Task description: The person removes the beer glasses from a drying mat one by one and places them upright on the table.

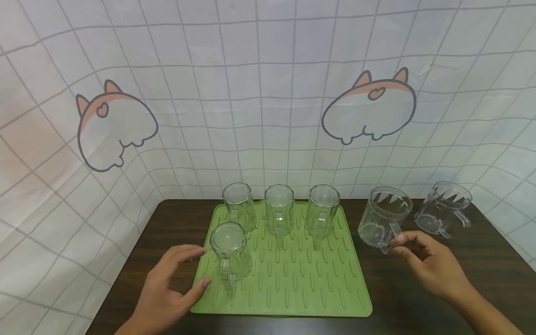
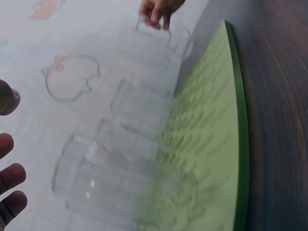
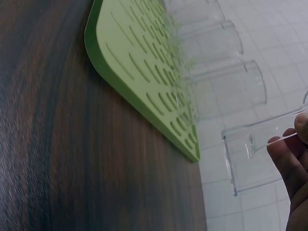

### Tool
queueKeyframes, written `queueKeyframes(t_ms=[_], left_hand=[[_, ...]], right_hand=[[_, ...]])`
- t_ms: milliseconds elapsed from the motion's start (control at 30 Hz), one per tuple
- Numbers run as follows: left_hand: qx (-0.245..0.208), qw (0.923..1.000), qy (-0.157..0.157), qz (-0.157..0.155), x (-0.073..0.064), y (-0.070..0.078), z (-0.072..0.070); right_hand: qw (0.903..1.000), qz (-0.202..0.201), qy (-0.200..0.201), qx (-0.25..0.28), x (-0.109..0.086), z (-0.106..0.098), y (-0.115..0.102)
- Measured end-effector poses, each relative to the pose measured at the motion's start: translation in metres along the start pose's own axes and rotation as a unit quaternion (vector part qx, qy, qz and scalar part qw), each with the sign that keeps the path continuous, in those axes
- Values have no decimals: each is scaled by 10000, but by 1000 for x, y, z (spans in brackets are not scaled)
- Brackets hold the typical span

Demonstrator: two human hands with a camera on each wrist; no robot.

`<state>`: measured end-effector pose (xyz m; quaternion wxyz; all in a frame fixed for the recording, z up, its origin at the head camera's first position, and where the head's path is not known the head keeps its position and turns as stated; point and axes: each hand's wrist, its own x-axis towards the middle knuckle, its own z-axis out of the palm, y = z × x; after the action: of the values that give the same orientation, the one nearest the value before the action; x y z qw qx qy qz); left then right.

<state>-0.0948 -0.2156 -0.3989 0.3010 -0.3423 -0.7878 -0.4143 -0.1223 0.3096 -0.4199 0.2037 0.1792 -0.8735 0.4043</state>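
Observation:
My right hand (image 1: 433,265) pinches the handle of a clear mug (image 1: 383,209) between thumb and fingers, right of the green mat (image 1: 293,298). In the right wrist view, that mug (image 3: 255,154) appears slightly raised off the table. My left hand (image 1: 167,284) is held with thumb and fingers spread, beside the front-left clear mug (image 1: 234,260) on the mat and apart from it. Behind stand a back-left mug (image 1: 240,209), a middle mug (image 1: 279,211) and a back-right mug (image 1: 321,211), all on the mat. Whether these face mouth up or down, I cannot tell.
Another clear mug (image 1: 439,209) stands at the table's far right, its handle pointing towards the front right. The ridged mat lies on a dark wooden table (image 1: 142,246). A white checked curtain (image 1: 259,153) with cartoon animal prints hangs behind the table and along both sides.

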Motion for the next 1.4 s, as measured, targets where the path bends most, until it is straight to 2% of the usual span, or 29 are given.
queueKeyframes(t_ms=[200, 300, 467, 600, 700, 767, 833, 1033, 1133, 1400], left_hand=[[434, 9972, -205, -580, -14, -14, -10], [773, 9886, -460, -1210, -21, -20, -12], [1158, 9586, -1217, -2301, -36, -30, -10], [996, 9342, -1763, -2938, -44, -37, -9], [985, 9165, -2013, -3314, -48, -41, -9], [1050, 9101, -2112, -3407, -50, -44, -9], [1130, 9072, -2164, -3427, -52, -47, -9], [1421, 9081, -2243, -3237, -59, -53, -6], [1460, 9057, -2351, -3211, -62, -54, -5], [1512, 8910, -2636, -3374, -63, -55, -4]], right_hand=[[9996, 8, -32, -281, 4, -6, 6], [9992, 117, -80, -377, 5, -9, 9], [9978, 314, -164, -558, 7, -12, 13], [9979, 275, -146, -564, 8, -13, 19], [9980, 239, -131, -574, 9, -14, 23], [9978, 258, -134, -598, 9, -15, 26], [9977, 302, -129, -593, 9, -17, 28], [9971, 439, -164, -601, 9, -22, 34], [9971, 411, -124, -630, 10, -23, 39], [9975, 267, -55, -647, 12, -27, 49]])
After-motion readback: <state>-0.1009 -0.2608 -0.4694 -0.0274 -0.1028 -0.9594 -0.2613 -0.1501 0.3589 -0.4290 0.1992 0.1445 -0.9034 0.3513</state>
